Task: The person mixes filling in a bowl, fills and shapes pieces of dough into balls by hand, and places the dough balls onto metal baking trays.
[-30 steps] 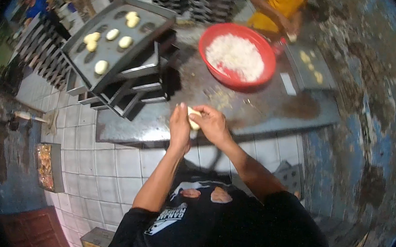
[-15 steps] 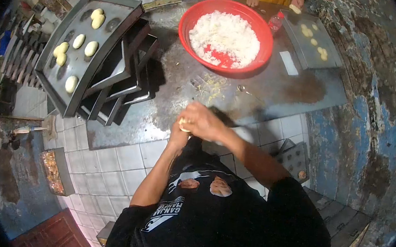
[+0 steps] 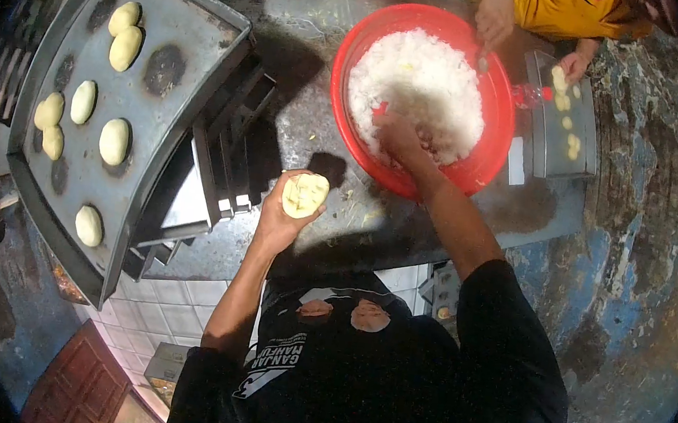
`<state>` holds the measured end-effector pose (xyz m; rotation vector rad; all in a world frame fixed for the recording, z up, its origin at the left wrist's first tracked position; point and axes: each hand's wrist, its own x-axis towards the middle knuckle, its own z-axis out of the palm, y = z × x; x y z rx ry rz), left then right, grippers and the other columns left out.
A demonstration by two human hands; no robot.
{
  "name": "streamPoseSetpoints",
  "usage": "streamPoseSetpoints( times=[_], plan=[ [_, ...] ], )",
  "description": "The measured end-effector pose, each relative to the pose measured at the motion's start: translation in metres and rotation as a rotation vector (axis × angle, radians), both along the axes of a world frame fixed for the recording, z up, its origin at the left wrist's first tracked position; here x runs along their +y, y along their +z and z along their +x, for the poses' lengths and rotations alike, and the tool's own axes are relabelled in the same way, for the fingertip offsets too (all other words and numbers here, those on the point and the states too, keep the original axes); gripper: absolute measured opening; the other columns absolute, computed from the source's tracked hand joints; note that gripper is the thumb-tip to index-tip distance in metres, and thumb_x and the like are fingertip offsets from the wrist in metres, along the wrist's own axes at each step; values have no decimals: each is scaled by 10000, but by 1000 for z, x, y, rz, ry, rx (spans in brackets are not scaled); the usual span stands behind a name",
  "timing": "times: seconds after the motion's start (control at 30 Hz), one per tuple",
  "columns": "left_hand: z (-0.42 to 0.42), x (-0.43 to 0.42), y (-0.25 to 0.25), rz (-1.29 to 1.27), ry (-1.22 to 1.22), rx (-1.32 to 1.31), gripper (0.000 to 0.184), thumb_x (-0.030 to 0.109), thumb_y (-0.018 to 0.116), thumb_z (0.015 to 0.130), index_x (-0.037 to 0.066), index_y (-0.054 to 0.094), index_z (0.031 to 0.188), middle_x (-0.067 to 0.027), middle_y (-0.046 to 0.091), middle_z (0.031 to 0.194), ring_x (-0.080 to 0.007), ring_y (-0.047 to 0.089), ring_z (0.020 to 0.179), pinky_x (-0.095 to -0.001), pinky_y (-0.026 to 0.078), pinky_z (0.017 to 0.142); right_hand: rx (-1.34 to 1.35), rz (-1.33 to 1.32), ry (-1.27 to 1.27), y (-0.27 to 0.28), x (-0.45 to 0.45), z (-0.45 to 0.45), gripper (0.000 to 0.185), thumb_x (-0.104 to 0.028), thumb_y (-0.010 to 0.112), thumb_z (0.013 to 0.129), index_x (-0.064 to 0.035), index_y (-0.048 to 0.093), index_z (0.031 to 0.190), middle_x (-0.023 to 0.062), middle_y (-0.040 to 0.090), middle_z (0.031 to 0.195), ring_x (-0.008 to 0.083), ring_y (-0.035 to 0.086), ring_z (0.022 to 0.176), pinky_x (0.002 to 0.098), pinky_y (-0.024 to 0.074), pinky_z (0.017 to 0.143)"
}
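Observation:
My left hand (image 3: 278,220) holds a flattened piece of pale yellow dough (image 3: 304,195) above the table, its open face turned up. My right hand (image 3: 403,140) reaches into the red basin (image 3: 339,121), fingers down in the white crumbly filling (image 3: 419,79); the fingertips are hidden in shadow and filling. On the metal tray (image 3: 154,2) at the left lie several smooth dough pieces (image 3: 114,141), some touching each other.
More trays (image 3: 209,173) are stacked under the left one. Across the table (image 3: 292,25), a person in yellow (image 3: 575,13) has one hand at the basin's rim and one at a smaller dough tray (image 3: 541,134). A red-capped bottle (image 3: 528,97) lies beside it.
My right hand has left the dough and moved forward into the basin. My left hand still holds the dough, now spread and facing up. The other person's hand has come to the basin.

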<state>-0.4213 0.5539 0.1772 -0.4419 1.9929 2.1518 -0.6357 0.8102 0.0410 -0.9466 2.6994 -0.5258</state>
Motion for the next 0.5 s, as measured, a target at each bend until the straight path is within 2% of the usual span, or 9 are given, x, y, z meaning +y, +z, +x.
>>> streamPoseSetpoints(
  times=[0.07,0.1,0.2,0.4,0.47,0.5],
  plan=[
    [-14,0,3,-39,-5,6,568,-23,824,776,50,545,1266,-49,669,1143,-126,639,1067,-278,509,948,-212,130,-65,2,4,-8,220,-170,653,857,-75,686,1053,198,680,1004,378,661,978,474,544,818],
    [-21,1,6,-31,2,10,541,-17,823,780,49,560,1248,-52,682,1129,-124,647,1053,-280,514,938,-214,134,-67,3,13,-14,220,-170,653,857,-75,686,1053,198,680,1004,378,661,978,474,544,818],
    [-39,-2,18,-71,17,36,504,-5,824,784,46,582,1223,-62,702,1113,-122,658,1034,-282,522,922,-29,-19,-18,-13,34,-23,113,-153,661,842,-57,692,893,170,695,957,362,670,922,464,517,791],
    [-27,9,12,-137,54,72,494,42,839,781,47,603,1215,-63,721,1106,-123,670,1018,-285,530,910,182,134,377,-61,53,-9,272,-130,598,878,-15,707,1099,163,694,942,329,674,966,406,547,856],
    [-20,15,17,-201,39,100,480,53,845,779,54,616,1201,-60,724,1099,-128,672,1017,-292,531,911,216,193,304,-76,56,-22,215,-157,679,851,-21,696,1016,139,698,929,288,676,897,375,540,807],
    [-16,20,20,-216,48,114,472,62,849,781,58,623,1196,-68,721,1100,-130,671,1021,-296,535,904,232,201,288,-63,59,-20,208,-163,699,844,-22,694,996,133,699,926,278,677,880,367,539,795]
  ],
)
